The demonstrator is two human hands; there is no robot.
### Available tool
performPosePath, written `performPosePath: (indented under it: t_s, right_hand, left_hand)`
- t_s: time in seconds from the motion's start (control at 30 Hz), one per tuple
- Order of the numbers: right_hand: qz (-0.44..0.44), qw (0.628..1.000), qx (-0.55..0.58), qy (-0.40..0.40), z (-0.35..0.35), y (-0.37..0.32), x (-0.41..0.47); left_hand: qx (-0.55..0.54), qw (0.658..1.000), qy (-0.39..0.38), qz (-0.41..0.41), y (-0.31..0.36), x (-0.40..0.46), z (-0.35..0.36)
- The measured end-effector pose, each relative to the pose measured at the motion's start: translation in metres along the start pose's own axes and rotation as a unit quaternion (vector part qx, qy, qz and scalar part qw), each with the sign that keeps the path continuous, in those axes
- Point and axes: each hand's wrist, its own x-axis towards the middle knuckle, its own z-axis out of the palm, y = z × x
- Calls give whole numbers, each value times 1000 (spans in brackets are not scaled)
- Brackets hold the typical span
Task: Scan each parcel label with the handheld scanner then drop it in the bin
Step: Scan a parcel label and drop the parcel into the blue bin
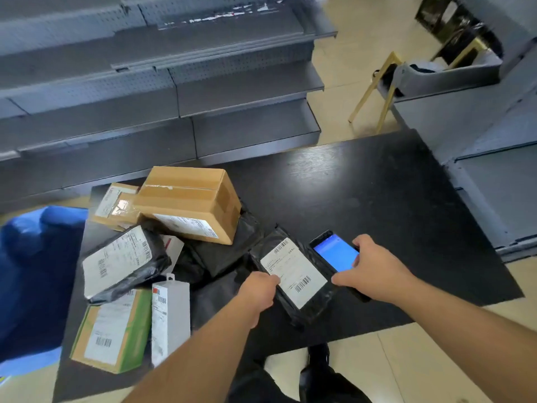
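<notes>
Barcodes on white parcel labels [293, 271], their print too blurred to read

Both bare forearms reach forward from the lower edge of the view, converging toward the middle. Left hand [257, 289]: back of hand up, fingers curled under and thumb on top, pinching the near left edge of a flat black plastic-wrapped parcel with a white label [292, 276]. Right hand [370, 270]: palm down, thumb and fingers curled round the sides of a black handheld scanner with a lit blue screen [334, 253], just beside the parcel.
</notes>
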Motion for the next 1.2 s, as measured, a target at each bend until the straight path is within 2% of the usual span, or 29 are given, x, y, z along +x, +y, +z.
performPosePath:
  t_s: [0.13,0.33,0.6,0.9,1.2]
  right_hand:
    - [-29,999,-23,-36,-3,9,15]
    - [-46,996,-35,-62,4,19,29]
    - [-26,996,-40,-70,11,32,41]
    - [-17,997,-38,-67,9,49,38]
    - [-52,997,-34,-49,-20,41,25]
  left_hand:
    - [-14,999,48,-5,-11,2,18]
    - [-38,993,79,-74,-33,9,39]
    - [-171,973,99,-117,-53,28,63]
    - [-183,963,187,-63,-54,28,72]
    - [-182,966,184,15,-36,-3,63]
